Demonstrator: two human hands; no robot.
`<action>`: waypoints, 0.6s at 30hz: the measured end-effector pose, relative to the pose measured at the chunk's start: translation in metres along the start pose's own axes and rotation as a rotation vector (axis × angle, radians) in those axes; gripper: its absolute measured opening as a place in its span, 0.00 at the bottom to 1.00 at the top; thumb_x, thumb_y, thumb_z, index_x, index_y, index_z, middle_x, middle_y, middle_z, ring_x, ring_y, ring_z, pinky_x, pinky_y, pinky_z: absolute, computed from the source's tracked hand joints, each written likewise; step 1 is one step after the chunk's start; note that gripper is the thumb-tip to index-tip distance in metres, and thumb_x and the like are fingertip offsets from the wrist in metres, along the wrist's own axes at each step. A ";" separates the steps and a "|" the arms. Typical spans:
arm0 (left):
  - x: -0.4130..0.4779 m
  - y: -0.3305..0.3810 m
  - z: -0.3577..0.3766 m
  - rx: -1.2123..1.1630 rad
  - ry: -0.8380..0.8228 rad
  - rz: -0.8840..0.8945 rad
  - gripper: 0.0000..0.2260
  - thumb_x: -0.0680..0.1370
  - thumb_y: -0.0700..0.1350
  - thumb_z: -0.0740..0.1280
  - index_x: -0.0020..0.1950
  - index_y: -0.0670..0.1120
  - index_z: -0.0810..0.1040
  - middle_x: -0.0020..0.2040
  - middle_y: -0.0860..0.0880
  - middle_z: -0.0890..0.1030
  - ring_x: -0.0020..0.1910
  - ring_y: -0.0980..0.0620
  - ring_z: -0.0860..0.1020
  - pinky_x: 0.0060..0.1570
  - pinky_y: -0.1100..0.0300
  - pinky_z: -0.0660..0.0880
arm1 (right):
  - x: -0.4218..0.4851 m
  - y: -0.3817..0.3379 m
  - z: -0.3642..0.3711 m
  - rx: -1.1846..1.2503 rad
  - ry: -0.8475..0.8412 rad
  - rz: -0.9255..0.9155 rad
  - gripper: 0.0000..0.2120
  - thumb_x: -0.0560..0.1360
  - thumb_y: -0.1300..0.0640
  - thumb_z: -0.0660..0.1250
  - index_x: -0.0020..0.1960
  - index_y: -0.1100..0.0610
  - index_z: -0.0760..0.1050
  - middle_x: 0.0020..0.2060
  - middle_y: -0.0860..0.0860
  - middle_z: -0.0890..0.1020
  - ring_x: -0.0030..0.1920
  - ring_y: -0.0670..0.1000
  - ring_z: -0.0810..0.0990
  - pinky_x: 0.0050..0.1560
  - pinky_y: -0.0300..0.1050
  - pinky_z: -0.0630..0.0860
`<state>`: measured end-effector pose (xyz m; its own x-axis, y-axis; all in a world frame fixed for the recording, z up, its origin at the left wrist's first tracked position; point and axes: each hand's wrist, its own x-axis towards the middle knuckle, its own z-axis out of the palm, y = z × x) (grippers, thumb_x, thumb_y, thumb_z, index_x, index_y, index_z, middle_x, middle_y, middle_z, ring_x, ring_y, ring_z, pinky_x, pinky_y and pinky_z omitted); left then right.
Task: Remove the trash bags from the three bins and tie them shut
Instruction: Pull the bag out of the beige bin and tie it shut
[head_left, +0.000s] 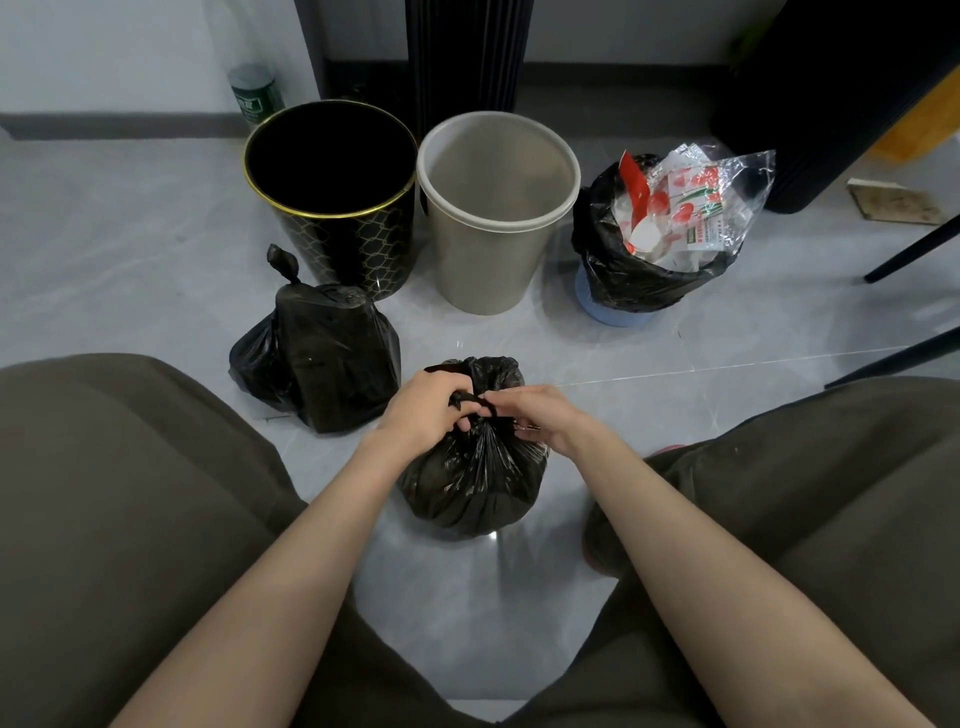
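Note:
A full black trash bag (475, 483) sits on the floor between my knees. My left hand (423, 408) and my right hand (540, 415) both grip its gathered, twisted neck at the top. A knotted black bag (322, 358) stands to the left of it. Behind are a black bin with a gold rim (332, 202) and a beige bin (493, 218), both without bags. At the right a small blue bin (613, 306) holds a black bag (623, 270) stuffed with clear plastic wrappers (696, 208).
Grey tiled floor (130, 249) all around. A green bottle (254, 93) stands by the wall at the back left. Dark furniture (831, 104) and thin black chair legs (909, 249) are at the right, with a flat board (893, 200) on the floor.

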<state>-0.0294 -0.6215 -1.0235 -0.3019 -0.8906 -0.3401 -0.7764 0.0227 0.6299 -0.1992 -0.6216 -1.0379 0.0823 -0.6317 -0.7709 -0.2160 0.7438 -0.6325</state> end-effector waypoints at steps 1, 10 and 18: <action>0.001 0.000 -0.002 0.024 -0.032 0.010 0.06 0.76 0.48 0.67 0.39 0.52 0.78 0.33 0.54 0.83 0.36 0.56 0.80 0.46 0.53 0.78 | 0.001 0.000 -0.003 0.062 -0.026 0.083 0.03 0.74 0.51 0.69 0.46 0.49 0.81 0.39 0.43 0.83 0.37 0.40 0.70 0.45 0.39 0.68; 0.004 -0.021 0.001 0.207 -0.267 -0.018 0.06 0.75 0.52 0.69 0.49 0.56 0.84 0.47 0.56 0.84 0.49 0.55 0.79 0.52 0.55 0.76 | 0.006 0.004 -0.008 0.040 -0.003 -0.033 0.11 0.67 0.64 0.77 0.47 0.57 0.80 0.37 0.45 0.83 0.40 0.40 0.78 0.36 0.30 0.73; 0.028 -0.020 -0.026 0.207 -0.214 0.046 0.30 0.75 0.30 0.61 0.72 0.56 0.66 0.66 0.49 0.72 0.64 0.48 0.71 0.60 0.59 0.70 | 0.001 0.003 -0.010 -0.391 0.106 -0.367 0.07 0.67 0.66 0.75 0.36 0.55 0.80 0.30 0.44 0.82 0.33 0.37 0.79 0.42 0.26 0.74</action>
<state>-0.0074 -0.6587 -1.0273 -0.4322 -0.7713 -0.4672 -0.8488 0.1730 0.4996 -0.2091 -0.6221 -1.0393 0.1257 -0.8680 -0.4803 -0.5387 0.3468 -0.7678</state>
